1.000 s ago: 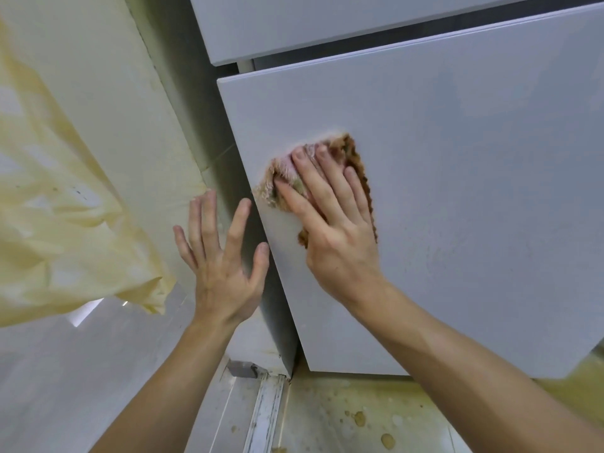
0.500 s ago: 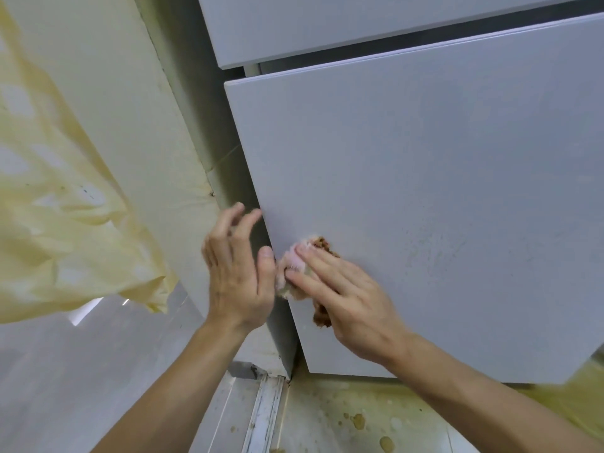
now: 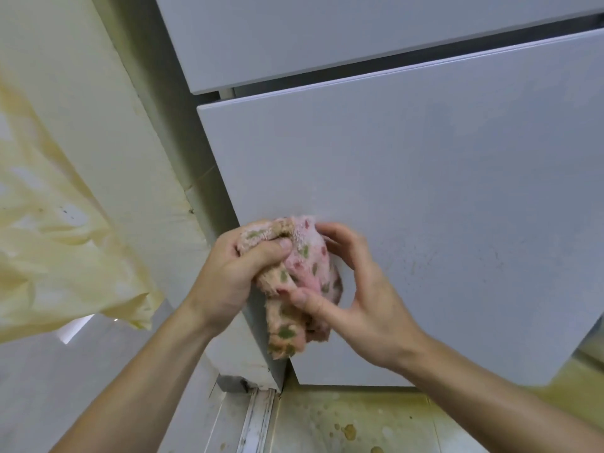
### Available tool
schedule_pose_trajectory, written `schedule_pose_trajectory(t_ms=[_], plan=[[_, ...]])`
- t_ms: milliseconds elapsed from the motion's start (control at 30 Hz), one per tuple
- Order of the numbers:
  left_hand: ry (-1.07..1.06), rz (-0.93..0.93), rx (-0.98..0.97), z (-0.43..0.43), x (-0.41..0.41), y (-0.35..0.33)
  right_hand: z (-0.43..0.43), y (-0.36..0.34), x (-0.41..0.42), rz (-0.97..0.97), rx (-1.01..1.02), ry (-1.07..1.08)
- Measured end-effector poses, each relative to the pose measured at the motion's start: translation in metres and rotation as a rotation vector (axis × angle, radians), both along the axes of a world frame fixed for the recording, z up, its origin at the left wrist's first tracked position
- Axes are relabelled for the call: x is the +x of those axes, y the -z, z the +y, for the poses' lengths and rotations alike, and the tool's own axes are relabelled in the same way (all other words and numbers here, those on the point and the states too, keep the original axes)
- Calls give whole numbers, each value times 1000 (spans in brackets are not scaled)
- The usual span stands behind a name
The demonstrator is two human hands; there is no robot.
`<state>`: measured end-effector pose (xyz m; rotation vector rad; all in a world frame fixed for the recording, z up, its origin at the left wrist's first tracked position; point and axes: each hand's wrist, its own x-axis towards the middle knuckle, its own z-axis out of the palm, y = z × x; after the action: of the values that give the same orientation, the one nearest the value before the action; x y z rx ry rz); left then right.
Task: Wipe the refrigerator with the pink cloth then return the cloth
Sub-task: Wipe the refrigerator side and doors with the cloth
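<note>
While fluffy and bunched, pink cloth point(image 3: 302, 273) sits in both hands.

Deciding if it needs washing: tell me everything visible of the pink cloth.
The pink cloth is fluffy terry with green and red spots and brownish patches. Bunched up before the refrigerator door, it is gripped on top by the left hand and pinched by the right hand; one end hangs down.
</note>
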<state>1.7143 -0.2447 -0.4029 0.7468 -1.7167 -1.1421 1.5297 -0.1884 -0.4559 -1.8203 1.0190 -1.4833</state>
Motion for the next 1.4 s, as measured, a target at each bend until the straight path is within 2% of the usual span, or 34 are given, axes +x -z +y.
schedule_pose_trajectory(t_ms=[100,233,400,500,633,700,800,833,900,1000,1033,1067,1133,1167,1267,1400], plan=[[118,23,104,-1,6,-8,0,-14,-7,-58,75,-32],[198,-24,138,1,9,-14,0,-27,-12,-116,55,19],[180,-61,207,-2,15,-18,-2,-37,-15,-246,70,38],[216,-59,262,-3,22,-20,-5,-43,-18,-235,47,101],[116,-187,168,-7,26,-21,-5,-56,-26,-242,-10,226],[43,-272,59,-6,26,-24,-6,-63,-31,-127,-77,333],[-4,-396,-113,-2,23,-28,0,-71,-30,129,-306,505],[-17,-414,-136,1,20,-28,4,-73,-28,176,-376,508],[-106,-411,-190,1,14,-24,10,-75,-26,209,-423,381],[-237,-418,-218,-1,8,-22,17,-78,-22,321,-224,7],[-235,-427,-193,-2,10,-22,17,-77,-20,283,-94,-88],[-219,-440,-166,-1,11,-23,17,-76,-19,167,31,-153],[-143,-446,-120,-1,15,-26,11,-73,-21,-10,182,-82],[-98,-437,-102,-1,17,-27,6,-69,-24,6,186,4],[0,-379,-72,0,22,-30,-6,-56,-33,176,120,155],[105,-261,6,2,24,-35,-11,-47,-32,487,11,212]])
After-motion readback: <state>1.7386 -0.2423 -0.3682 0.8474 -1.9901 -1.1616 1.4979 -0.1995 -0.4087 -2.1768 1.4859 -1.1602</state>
